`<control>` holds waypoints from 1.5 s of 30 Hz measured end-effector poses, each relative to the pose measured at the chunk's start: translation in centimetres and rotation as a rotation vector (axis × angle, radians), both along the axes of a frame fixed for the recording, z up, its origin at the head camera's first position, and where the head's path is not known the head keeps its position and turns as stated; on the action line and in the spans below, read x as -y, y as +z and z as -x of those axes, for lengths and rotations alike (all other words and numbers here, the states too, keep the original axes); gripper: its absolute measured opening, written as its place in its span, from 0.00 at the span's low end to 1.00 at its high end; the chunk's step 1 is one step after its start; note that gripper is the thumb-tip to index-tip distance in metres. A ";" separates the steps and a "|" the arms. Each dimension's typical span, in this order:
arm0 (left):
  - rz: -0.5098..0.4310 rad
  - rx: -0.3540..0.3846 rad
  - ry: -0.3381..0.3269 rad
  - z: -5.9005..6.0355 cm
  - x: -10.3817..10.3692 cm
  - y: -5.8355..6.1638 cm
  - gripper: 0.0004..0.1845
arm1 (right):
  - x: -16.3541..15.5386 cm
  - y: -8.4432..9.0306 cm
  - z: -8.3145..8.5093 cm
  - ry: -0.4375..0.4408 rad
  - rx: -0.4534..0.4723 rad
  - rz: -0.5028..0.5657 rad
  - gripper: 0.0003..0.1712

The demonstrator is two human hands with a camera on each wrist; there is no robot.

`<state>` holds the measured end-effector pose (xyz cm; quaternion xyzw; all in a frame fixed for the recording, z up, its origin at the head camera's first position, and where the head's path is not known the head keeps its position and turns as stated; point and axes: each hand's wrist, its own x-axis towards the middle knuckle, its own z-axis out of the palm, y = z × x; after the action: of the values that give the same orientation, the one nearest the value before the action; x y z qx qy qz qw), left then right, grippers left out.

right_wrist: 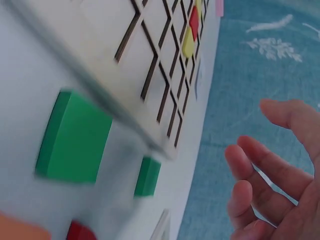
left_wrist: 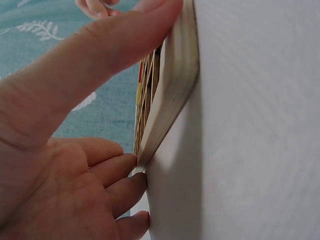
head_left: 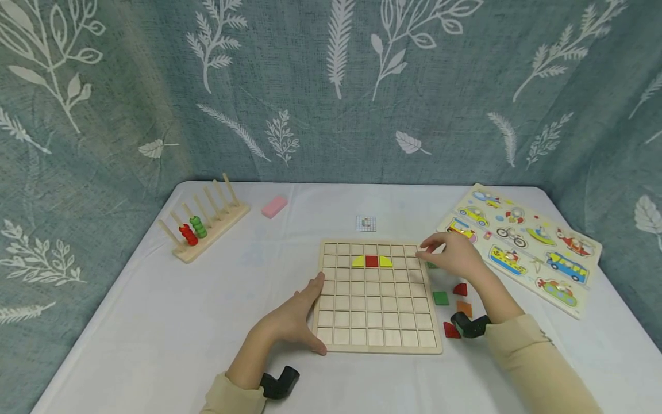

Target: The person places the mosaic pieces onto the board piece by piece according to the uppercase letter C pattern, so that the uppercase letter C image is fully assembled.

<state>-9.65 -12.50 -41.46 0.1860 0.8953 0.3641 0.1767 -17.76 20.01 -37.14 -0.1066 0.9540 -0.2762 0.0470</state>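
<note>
A wooden grid board (head_left: 383, 349) lies flat on the table. Near its far side, a red square tile (head_left: 372, 261) sits between two yellow curved tiles (head_left: 358, 261). My left hand (head_left: 295, 313) spreads along the board's left edge; its thumb (left_wrist: 105, 55) touches the near left corner and its fingertips meet the side. Over the board's far right corner hovers my right hand (head_left: 455, 256), thumb and fingers apart with nothing between them. Beneath and beside it lie green tiles (right_wrist: 77, 140), red curved tiles (head_left: 461, 289) and an orange tile (head_left: 464, 309).
A small printed pattern card (head_left: 366, 223) lies beyond the board. Back right is a vehicle picture puzzle (head_left: 522, 247). A peg stand (head_left: 219, 233) with red and green beads stands at the left, near a pink block (head_left: 274, 206). A patterned curtain (head_left: 310, 115) hangs behind.
</note>
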 end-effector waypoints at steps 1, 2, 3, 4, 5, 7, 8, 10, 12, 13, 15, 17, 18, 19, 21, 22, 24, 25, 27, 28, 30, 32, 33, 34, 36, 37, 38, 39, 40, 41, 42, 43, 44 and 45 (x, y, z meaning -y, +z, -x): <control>-0.002 0.002 0.001 0.0 0.0 0.0 0.72 | -0.3 0.0 -0.1 -0.001 -0.006 0.004 0.19; -0.004 0.003 0.001 0.0 0.0 0.0 0.72 | -0.6 0.1 -0.2 -0.004 -0.009 0.007 0.20; -0.005 0.005 0.001 0.0 0.0 0.0 0.72 | -0.8 0.1 -0.2 -0.006 -0.014 0.010 0.20; -0.007 0.008 0.000 0.0 0.0 0.0 0.72 | -1.0 0.1 -0.3 -0.007 -0.016 0.015 0.20; -0.009 0.009 -0.001 0.0 0.0 0.1 0.72 | -1.2 0.2 -0.3 -0.008 -0.016 0.020 0.20; -0.005 0.011 -0.005 0.0 0.0 0.1 0.72 | -1.6 0.2 -0.4 -0.009 -0.022 0.024 0.20; -0.004 0.011 -0.006 0.0 0.0 0.0 0.72 | -1.7 0.3 -0.4 -0.011 -0.026 0.022 0.20; -0.002 0.011 -0.005 0.0 0.1 0.0 0.72 | -1.9 0.3 -0.4 -0.015 -0.034 0.022 0.20; 0.001 0.011 -0.006 0.0 0.1 0.0 0.72 | -2.0 0.3 -0.5 -0.020 -0.041 0.016 0.20; 0.000 0.011 -0.004 0.0 0.1 0.0 0.72 | -2.1 0.2 -0.5 -0.024 -0.041 0.014 0.21; -0.003 0.015 -0.003 0.0 0.1 0.0 0.72 | -2.2 0.1 -0.5 -0.025 -0.042 0.016 0.21; -0.003 0.016 -0.002 0.0 0.1 0.0 0.72 | -2.3 0.0 -0.5 -0.025 -0.046 0.016 0.21; -0.003 0.015 -0.002 0.0 0.1 0.0 0.72 | -2.4 -0.1 -0.4 -0.022 -0.048 0.019 0.21; -0.004 0.015 0.000 0.0 0.1 0.0 0.72 | -2.5 -0.1 -0.4 -0.021 -0.051 0.022 0.21; -0.003 0.013 0.001 0.0 0.1 0.0 0.72 | -2.7 -0.3 -0.3 -0.014 -0.058 0.026 0.20; -0.003 0.011 0.000 0.0 0.1 -0.1 0.72 | -2.8 -0.3 -0.3 -0.010 -0.059 0.027 0.20; -0.005 0.010 -0.003 0.0 0.1 -0.1 0.72 | -3.0 -0.5 -0.2 -0.004 -0.059 0.030 0.20; -0.006 0.010 -0.004 0.0 0.1 0.0 0.72 | -3.1 -0.5 -0.1 0.000 -0.058 0.031 0.19; -0.009 0.012 -0.008 0.0 0.1 0.0 0.72 | -3.3 -0.6 0.0 0.010 -0.056 0.033 0.19; -0.010 0.011 -0.010 0.0 0.1 0.0 0.72 | -3.3 -0.7 0.1 0.015 -0.056 0.034 0.19; -0.011 0.010 -0.012 -0.1 0.1 0.1 0.72 | -3.5 -0.8 0.2 0.026 -0.059 0.034 0.18; -0.010 0.011 -0.012 -0.1 0.1 0.0 0.72 | -3.6 -1.0 0.3 0.040 -0.064 0.036 0.18; -0.008 0.010 -0.012 -0.1 0.2 0.0 0.72 | -3.7 -1.1 0.4 0.049 -0.067 0.041 0.17; -0.008 0.008 -0.012 0.0 0.2 0.0 0.72 | -3.8 -1.3 0.4 0.060 -0.066 0.048 0.17; -0.006 0.007 -0.012 0.0 0.2 0.0 0.72 | -3.9 -1.6 0.6 0.089 -0.063 0.065 0.16; -0.006 0.007 -0.011 0.0 0.2 0.0 0.72 | -4.0 -1.7 0.7 0.103 -0.057 0.075 0.16; -0.006 0.006 -0.010 0.0 0.2 0.0 0.72 | -4.0 -1.8 0.8 0.118 -0.051 0.084 0.16; -0.005 0.006 -0.010 0.0 0.2 0.0 0.72 | -4.1 -1.9 0.9 0.128 -0.043 0.091 0.16; -0.006 0.007 -0.009 0.0 0.2 0.0 0.72 | -4.1 -2.0 0.9 0.134 -0.036 0.096 0.17; -0.005 0.008 -0.008 0.0 0.2 0.0 0.72 | -4.1 -2.0 1.0 0.139 -0.031 0.096 0.17; -0.006 0.009 -0.007 0.0 0.2 0.0 0.72 | -4.2 -2.1 1.1 0.140 -0.024 0.095 0.17; -0.006 0.010 -0.007 0.0 0.2 0.0 0.72 | -4.2 -2.2 1.1 0.142 -0.021 0.095 0.18; -0.006 0.009 -0.006 0.0 0.2 0.0 0.72 | -4.2 -2.2 1.2 0.142 -0.018 0.093 0.18; -0.006 0.010 -0.006 0.0 0.2 0.0 0.72 | -4.2 -2.3 1.3 0.143 -0.014 0.089 0.18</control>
<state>-9.61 -12.69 -41.48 0.1874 0.8929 0.3670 0.1816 -19.08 24.23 -39.47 -0.1784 0.9311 -0.3134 0.0551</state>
